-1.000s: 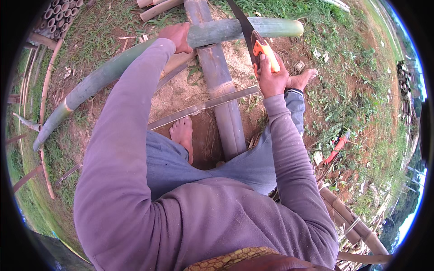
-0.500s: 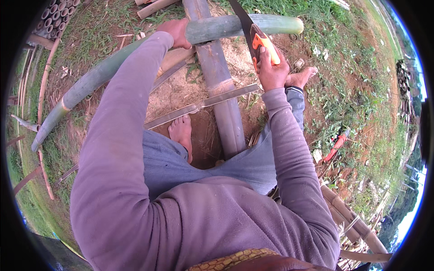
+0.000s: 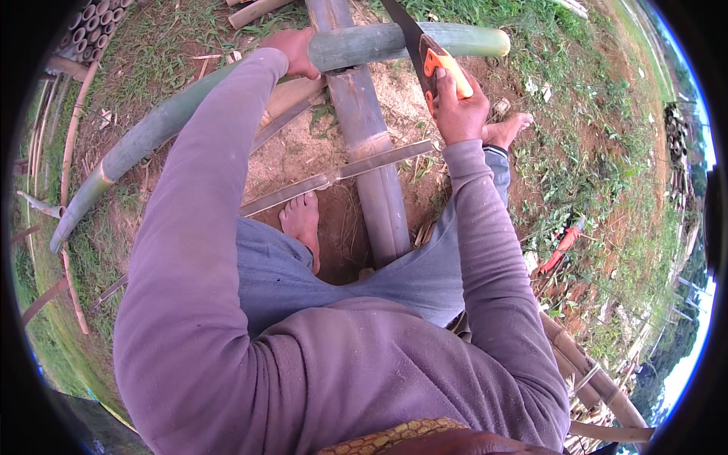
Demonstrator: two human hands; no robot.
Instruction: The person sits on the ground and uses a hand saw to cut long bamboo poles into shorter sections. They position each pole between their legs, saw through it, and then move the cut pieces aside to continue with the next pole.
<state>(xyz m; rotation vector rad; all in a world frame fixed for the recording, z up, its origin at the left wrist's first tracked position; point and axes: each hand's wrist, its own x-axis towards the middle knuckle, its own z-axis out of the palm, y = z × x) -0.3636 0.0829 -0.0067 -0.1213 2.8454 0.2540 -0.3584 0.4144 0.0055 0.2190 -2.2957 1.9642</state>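
Observation:
A long green bamboo pole (image 3: pixel 159 125) curves from the far right down to the left, resting on a thick weathered bamboo beam (image 3: pixel 360 121). My left hand (image 3: pixel 294 51) is clasped over the green pole, just left of the beam. In my right hand (image 3: pixel 460 110) is the orange handle of a handsaw (image 3: pixel 413 42), whose dark blade lies across the pole right of the beam. How deep the blade sits in the bamboo, I cannot tell. The pole's pale cut end (image 3: pixel 501 43) sticks out beyond the saw.
A narrow split bamboo strip (image 3: pixel 334 177) crosses the beam near my bare foot (image 3: pixel 301 224). Stacked bamboo tubes (image 3: pixel 92 32) stand at the far left. On the ground at right lies a red object (image 3: pixel 562 249), with tied bamboo poles (image 3: pixel 584 364) nearer me.
My right hand and the saw have shifted slightly away from me along the blade's line. My left hand keeps its place on the green pole.

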